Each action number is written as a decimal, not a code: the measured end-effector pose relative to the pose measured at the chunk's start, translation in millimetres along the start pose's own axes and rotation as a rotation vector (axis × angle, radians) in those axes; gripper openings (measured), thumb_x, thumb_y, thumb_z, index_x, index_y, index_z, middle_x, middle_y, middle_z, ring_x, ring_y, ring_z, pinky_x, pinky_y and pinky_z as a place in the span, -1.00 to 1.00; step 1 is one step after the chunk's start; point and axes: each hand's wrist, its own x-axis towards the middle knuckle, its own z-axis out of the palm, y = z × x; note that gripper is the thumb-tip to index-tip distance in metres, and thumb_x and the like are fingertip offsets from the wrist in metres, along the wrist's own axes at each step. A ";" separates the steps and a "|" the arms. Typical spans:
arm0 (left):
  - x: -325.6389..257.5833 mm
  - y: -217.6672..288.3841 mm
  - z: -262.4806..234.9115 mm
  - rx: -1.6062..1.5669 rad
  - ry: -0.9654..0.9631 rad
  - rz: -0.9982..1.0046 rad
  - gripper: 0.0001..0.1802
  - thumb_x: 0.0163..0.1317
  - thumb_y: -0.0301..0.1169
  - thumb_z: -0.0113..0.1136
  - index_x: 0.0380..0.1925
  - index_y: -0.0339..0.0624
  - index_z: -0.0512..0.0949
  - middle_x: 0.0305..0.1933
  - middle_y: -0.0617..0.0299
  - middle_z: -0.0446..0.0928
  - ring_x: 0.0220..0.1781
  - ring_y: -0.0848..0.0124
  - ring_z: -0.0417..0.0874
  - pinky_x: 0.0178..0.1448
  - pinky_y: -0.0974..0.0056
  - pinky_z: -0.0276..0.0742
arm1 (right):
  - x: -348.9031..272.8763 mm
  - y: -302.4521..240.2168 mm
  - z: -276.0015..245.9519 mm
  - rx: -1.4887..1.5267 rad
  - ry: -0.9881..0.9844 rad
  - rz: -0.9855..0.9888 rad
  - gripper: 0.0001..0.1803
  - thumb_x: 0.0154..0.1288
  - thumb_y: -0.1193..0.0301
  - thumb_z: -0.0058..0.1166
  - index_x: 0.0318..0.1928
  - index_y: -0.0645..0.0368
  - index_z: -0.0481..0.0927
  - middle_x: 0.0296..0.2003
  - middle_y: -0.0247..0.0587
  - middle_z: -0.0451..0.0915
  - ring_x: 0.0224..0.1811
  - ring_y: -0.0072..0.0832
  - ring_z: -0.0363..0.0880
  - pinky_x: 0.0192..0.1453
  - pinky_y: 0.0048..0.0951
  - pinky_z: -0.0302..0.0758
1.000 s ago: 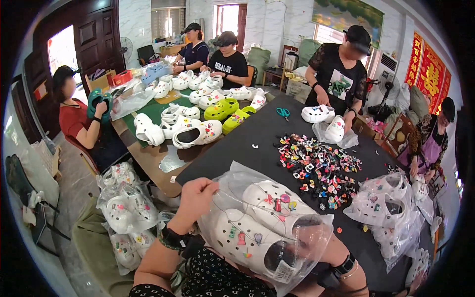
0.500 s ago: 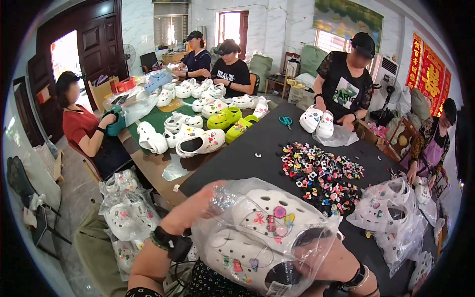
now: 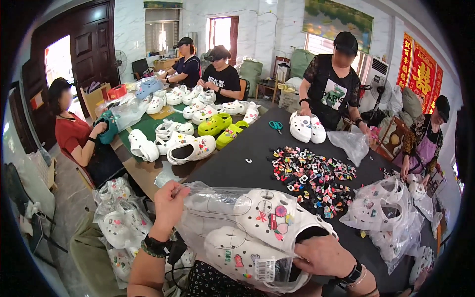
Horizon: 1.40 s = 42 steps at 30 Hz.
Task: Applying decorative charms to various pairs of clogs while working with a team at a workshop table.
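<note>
Bag [image 3: 205, 199] partly covers clogs [image 3: 253, 210]; left grip [image 3: 167, 203] pinches edge; right grip [image 3: 324, 255] curled, hold unclear.

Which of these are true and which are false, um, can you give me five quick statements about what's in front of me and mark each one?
1. The left hand grips an edge of the clear plastic bag. True.
2. The right hand rests on the pile of colourful charms. False: it is by the foot opening of a white clog.
3. Lime-green clogs stand among the unbagged shoes ahead. True.
4. The scissors lie buried in the charms. False: they lie apart from the pile, on the black tabletop.
5. The white clog bears no decorations. False: several colourful ones are on it.
</note>
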 end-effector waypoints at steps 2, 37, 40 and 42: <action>-0.2 3.3 -0.1 0.247 0.094 0.157 -0.81 0.16 -0.48 0.37 -0.43 -0.31 0.52 -0.56 0.33 0.51 -0.53 0.57 0.42 -0.43 0.37 0.35 | -2.5 -0.9 -1.3 0.018 0.015 0.000 -0.79 0.16 0.29 0.20 -0.35 0.12 0.48 -0.56 -0.24 0.51 -0.49 -0.19 0.58 -0.44 -0.18 0.46; 34.8 1.9 -98.9 -0.727 0.719 -0.019 -0.44 0.37 -0.14 0.21 0.24 -0.23 0.39 0.23 0.17 0.45 0.21 0.32 0.47 0.28 0.21 0.40 | -6.0 44.7 33.3 0.060 0.195 0.495 -0.67 0.15 0.20 0.24 -0.44 0.23 0.51 -0.56 0.08 0.57 -0.43 0.07 0.60 -0.30 -0.01 0.51; 17.1 41.2 -85.8 -0.605 0.802 -0.038 -0.45 0.38 -0.19 0.21 0.25 -0.25 0.38 0.22 0.17 0.45 0.21 0.33 0.46 0.28 0.22 0.39 | 39.4 56.7 47.9 0.037 0.251 0.542 -0.67 0.18 0.21 0.20 -0.41 0.26 0.52 -0.52 0.12 0.60 -0.39 0.08 0.63 -0.25 0.00 0.55; 7.6 42.7 -97.4 -0.553 0.752 0.199 -0.49 0.41 -0.24 0.17 0.24 -0.28 0.37 0.21 0.17 0.45 0.22 0.32 0.46 0.28 0.23 0.38 | 57.3 64.0 67.9 0.040 0.275 0.566 -0.63 0.20 0.16 0.18 -0.37 0.28 0.53 -0.47 0.14 0.61 -0.36 0.08 0.64 -0.22 0.01 0.55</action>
